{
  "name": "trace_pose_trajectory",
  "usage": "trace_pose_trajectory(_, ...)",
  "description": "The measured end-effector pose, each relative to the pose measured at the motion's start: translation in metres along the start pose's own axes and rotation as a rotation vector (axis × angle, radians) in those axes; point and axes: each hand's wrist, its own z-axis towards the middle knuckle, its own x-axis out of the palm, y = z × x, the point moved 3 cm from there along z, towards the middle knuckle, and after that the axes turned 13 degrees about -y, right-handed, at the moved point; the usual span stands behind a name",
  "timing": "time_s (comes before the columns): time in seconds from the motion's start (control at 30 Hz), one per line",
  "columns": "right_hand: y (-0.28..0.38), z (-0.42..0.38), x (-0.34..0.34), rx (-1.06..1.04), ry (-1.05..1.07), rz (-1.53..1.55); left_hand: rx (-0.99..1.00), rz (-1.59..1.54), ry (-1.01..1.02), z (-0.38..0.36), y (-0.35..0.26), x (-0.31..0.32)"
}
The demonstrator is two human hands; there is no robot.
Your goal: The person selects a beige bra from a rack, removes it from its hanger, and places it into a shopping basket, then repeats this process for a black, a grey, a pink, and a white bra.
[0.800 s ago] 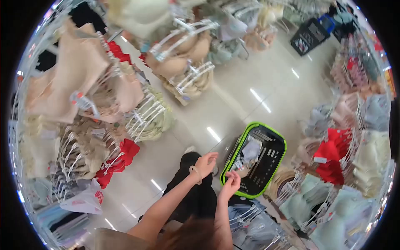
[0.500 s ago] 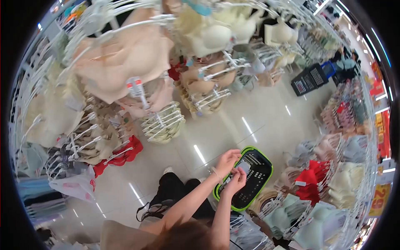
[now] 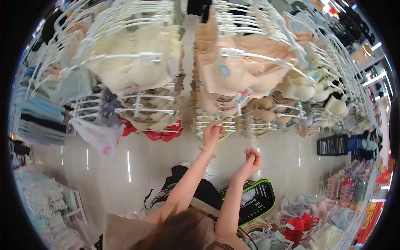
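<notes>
My left hand (image 3: 213, 131) is raised in front of the rack, fingers loosely bent and apart, with nothing seen in it. Just behind it hang pale green bras (image 3: 200, 125) on white hangers; whether I touch them cannot be made out. My right hand (image 3: 251, 162) hovers lower and to the right, its fingers loosely curled, nothing visible in it. Under my right forearm stands a black shopping basket with a green rim (image 3: 271, 192), partly hidden. A whitish item (image 3: 248, 196) lies inside it. Beige bras (image 3: 239, 79) with a tag hang above my hands.
Cream bras (image 3: 137, 58) hang at the upper left, above red ones (image 3: 164, 132). A white plastic bag (image 3: 98, 135) hangs farther left. A dark basket (image 3: 332, 146) stands on the floor at right. More racked bras (image 3: 298, 229) fill the lower right.
The view has turned rightward to face the rack. My hands have left the basket and separated, the left one rising toward the hanging bras. The whitish item stays in the basket.
</notes>
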Motion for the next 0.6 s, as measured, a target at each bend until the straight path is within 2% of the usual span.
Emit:
trace_pose_trajectory(0.13,0.002,-0.022,0.036,0.069,0.158,0.021,-0.053,-0.100,-0.161,0.000,-0.035,-0.037)
trace_pose_trajectory(0.23,-0.007,-0.038,0.055,0.144,0.322,0.024,0.085,-0.167,-0.294,-0.003,-0.058,-0.072)
trace_pose_trajectory(0.3,-0.018,-0.057,0.065,0.194,0.480,0.029,0.078,-0.131,-0.402,-0.015,-0.074,-0.105)
trace_pose_trajectory(0.47,-0.046,-0.097,0.080,0.270,0.651,0.007,0.137,-0.123,-0.678,-0.042,-0.078,-0.189)
trace_pose_trajectory(0.6,-0.050,-0.124,0.096,0.271,0.758,-0.031,0.095,-0.050,-0.774,-0.057,-0.096,-0.219)
